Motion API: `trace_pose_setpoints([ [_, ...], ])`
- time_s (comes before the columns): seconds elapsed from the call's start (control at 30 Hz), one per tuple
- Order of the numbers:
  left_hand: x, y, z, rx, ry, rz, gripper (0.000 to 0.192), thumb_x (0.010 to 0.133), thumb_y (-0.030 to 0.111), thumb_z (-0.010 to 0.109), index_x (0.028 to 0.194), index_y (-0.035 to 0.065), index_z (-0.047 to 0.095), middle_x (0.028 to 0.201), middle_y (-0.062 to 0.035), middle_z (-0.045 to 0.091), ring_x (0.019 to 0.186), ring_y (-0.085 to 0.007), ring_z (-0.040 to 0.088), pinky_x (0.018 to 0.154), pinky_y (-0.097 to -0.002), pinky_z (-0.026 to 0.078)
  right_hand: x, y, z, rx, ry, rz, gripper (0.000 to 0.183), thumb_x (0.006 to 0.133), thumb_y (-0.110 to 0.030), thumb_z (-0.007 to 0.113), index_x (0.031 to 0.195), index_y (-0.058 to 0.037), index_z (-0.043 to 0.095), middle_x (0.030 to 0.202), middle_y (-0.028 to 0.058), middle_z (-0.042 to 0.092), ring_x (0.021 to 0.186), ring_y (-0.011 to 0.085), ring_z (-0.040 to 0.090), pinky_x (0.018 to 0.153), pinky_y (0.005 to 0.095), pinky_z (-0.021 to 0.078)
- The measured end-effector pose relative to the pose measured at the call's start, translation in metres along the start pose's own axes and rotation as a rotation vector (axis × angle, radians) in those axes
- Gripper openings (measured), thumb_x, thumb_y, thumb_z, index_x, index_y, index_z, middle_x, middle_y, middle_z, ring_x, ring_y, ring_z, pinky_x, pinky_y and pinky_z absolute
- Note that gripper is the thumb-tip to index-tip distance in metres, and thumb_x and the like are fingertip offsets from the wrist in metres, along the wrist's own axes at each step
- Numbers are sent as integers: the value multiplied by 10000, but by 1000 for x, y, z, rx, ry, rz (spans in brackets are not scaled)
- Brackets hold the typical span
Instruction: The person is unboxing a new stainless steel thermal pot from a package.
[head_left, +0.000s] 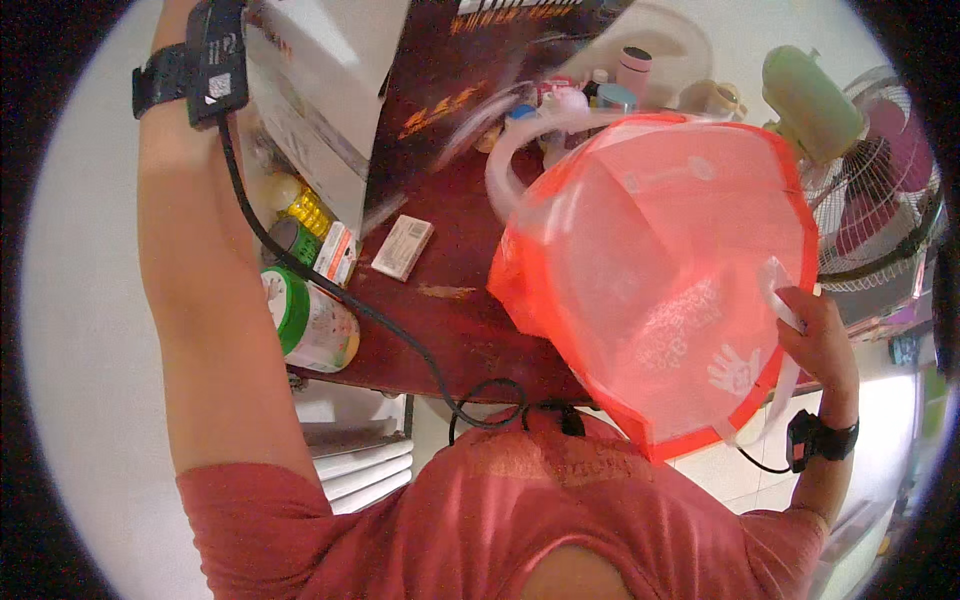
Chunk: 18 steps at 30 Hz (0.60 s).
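Note:
A red tote bag (652, 285) with white handles and a printed hand shape is spread above the right part of a dark red table (480, 330). My right hand (821, 334), at the bag's right side, is closed on one white handle. The bag's other handle (504, 169) loops out at its upper left. My left arm reaches up along the left edge of the picture, and its hand is out of view. A small white box (403, 247) lies on the table, left of the bag.
Left on the table are a green-lidded plastic jar (322, 330), a green can (292, 240) and a red-and-white box (337, 253). Behind the bag stand a pink tumbler (634, 71) and several bottles. A green fan (814, 105) is at the right. A black cable crosses before me.

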<state>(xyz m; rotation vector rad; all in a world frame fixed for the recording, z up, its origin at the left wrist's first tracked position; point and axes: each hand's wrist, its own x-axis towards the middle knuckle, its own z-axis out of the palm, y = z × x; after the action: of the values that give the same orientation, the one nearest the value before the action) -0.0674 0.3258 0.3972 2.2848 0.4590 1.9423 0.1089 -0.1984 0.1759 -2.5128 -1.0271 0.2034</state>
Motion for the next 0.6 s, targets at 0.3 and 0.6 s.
trace_pose_setpoints([
  [0.3, -5, -8, 31, 12, 9, 23, 304, 810, 252, 529, 933, -9, 626, 891, -195, 635, 808, -268, 598, 749, -351, 447, -15, 15, -3, 237, -2, 112, 223, 720, -10, 518, 925, 24, 598, 700, 41, 567, 628, 96, 513, 578, 261, 432],
  [0.6, -58, -15, 53, -288, -97, -259, 316, 818, 235, 544, 971, -35, 600, 911, -144, 630, 809, -229, 605, 726, -305, 465, -23, -1, -9, 243, 101, 44, 181, 728, -56, 533, 887, 9, 593, 784, 48, 560, 707, 118, 508, 626, 272, 413],
])
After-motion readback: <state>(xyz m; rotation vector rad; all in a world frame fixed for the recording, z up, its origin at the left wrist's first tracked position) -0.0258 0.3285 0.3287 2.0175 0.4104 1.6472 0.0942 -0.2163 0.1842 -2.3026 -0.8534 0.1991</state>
